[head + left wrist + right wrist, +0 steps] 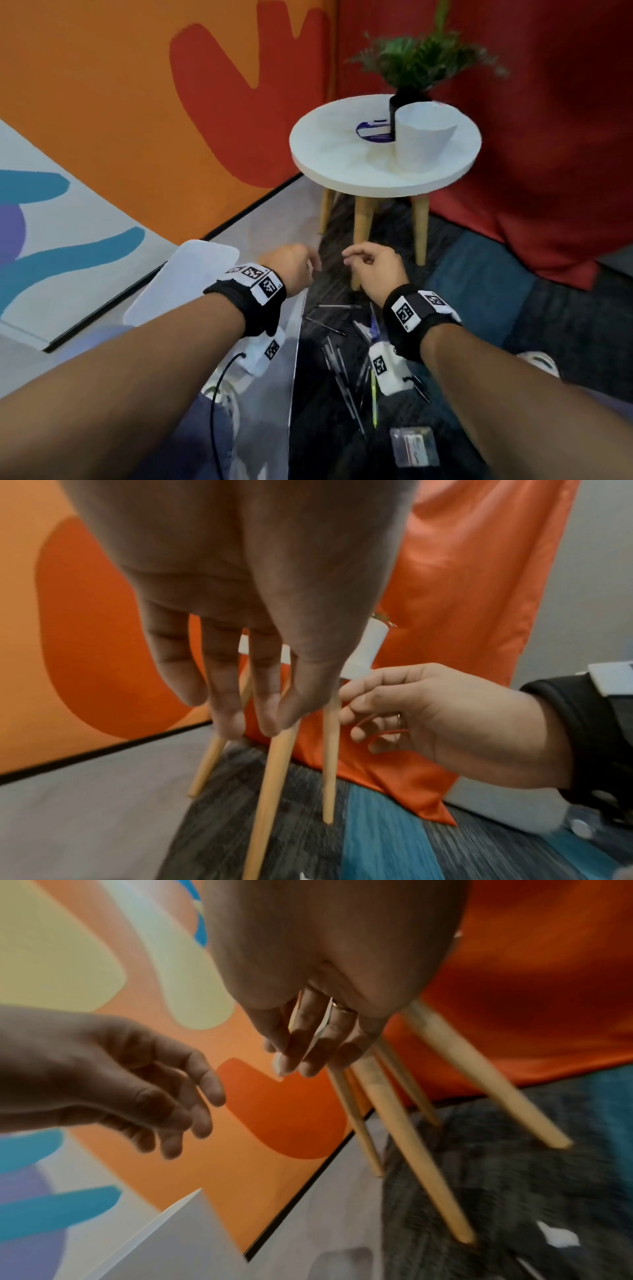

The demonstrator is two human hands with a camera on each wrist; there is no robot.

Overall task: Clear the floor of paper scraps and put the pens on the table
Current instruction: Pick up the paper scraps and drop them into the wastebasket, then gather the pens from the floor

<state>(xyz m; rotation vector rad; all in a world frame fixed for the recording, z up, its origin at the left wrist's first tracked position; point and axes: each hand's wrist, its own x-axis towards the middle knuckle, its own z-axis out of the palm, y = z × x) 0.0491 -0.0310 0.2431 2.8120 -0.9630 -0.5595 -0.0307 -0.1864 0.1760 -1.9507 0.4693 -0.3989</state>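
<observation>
Several pens (342, 363) lie scattered on the dark carpet between my forearms. A white paper scrap (561, 1237) lies on the carpet beyond the table legs. The round white table (329, 161) stands just ahead on wooden legs (270, 791). My left hand (308, 263) hangs in front of those legs with straight, relaxed fingers (232, 718) and holds nothing. Beside it, my right hand (352, 257) has loosely curled fingers (363, 696), and its palm shows nothing in it. Both hands are above the floor and touch nothing.
A clear plastic bin (274, 394) with a white lid (181, 281) stands under my left arm. A small plastic bag (414, 445) lies near the pens. On the table are a white paper cup (421, 140), a potted plant (407, 99) and a blue roll (373, 132). Red fabric (548, 171) hangs at the right.
</observation>
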